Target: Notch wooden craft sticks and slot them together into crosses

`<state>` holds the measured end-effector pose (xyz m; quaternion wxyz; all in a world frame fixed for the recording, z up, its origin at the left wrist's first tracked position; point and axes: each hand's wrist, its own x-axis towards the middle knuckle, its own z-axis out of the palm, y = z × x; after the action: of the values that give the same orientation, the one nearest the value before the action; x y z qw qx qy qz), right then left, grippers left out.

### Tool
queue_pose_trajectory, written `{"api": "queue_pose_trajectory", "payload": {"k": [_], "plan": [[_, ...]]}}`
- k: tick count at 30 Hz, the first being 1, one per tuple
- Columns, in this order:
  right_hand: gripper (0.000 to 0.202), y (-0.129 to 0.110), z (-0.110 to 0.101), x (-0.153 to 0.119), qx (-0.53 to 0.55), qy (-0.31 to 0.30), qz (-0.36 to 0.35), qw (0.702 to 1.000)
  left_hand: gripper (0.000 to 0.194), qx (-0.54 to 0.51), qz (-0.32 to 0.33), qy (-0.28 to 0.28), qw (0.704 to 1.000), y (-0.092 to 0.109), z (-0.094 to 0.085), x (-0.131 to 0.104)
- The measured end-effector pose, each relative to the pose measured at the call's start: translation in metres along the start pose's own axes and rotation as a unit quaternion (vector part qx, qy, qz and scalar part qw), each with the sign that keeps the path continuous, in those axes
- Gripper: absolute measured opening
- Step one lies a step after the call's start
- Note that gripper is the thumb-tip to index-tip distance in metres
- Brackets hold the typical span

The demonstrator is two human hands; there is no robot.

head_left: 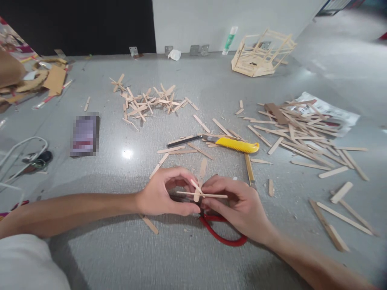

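Observation:
Several wooden craft sticks (187,194) are crossed into a small star-like piece in front of me, just above the table. My right hand (234,197) pinches this piece near its crossing, thumb and fingertips close together. From the other side my left hand (166,191) curls around the piece, fingertips at its upper end and thumb below; its exact contact is partly hidden. Under my hands lie scissors with red handles (231,242), their blades mostly covered. Beyond the hands, a yellow utility knife (237,144) rests on loose sticks.
A pile of crossed stick pieces (148,102) lies at the back middle. Loose craft sticks (302,133) and a plastic packet (347,114) are at right. A stick-built frame (263,56) and a glue stick (229,40) stand near the wall. Cardboard scraps (56,79) and a white cable (27,141) lie left.

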<state>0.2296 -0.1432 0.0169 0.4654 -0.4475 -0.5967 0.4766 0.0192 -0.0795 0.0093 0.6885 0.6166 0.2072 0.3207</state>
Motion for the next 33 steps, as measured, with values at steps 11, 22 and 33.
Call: {"api": "queue_pose_trajectory", "payload": {"k": [11,22,33], "plan": [[0.007,0.002,-0.002,0.000,-0.034,-0.004,-0.011,0.999,0.091,-0.112,-0.096,-0.022,0.989,-0.002,-0.005,0.005],[0.007,0.003,-0.002,0.000,-0.040,0.009,0.010,0.999,0.089,-0.138,-0.141,-0.043,0.979,0.001,-0.007,0.011],[0.011,0.002,-0.001,0.002,-0.014,0.001,0.044,0.999,0.078,-0.144,-0.156,-0.038,0.976,0.003,-0.007,0.010]]}}
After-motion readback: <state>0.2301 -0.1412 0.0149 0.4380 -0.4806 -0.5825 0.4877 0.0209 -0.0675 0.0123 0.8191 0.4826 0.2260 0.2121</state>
